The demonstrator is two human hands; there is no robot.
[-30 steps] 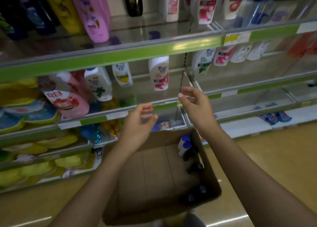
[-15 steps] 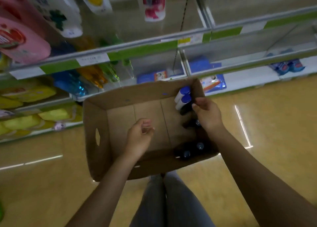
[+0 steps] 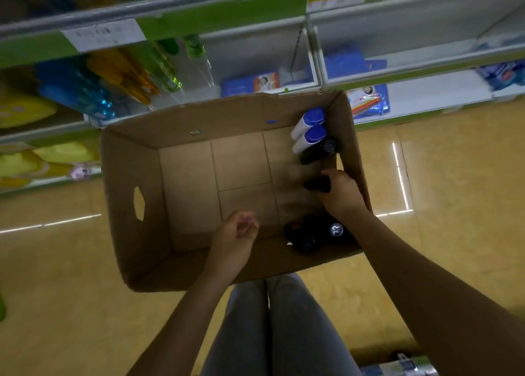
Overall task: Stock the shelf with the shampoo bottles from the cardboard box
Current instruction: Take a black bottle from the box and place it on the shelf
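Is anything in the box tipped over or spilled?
No spill shows. The bottles with blue caps lean against the far right corner of the cardboard box rather than standing straight. The right hand grips a dark bottle; more dark bottles huddle in the near corner.

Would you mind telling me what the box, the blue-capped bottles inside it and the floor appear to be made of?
The cardboard box looks like matte brown corrugated board, with creased flaps and a die-cut handle hole. The blue-capped bottles seem to be smooth white plastic with glossy blue plastic caps, judging by their soft sheen. The floor is probably polished tile or vinyl: it mirrors the ceiling lights as bright streaks.
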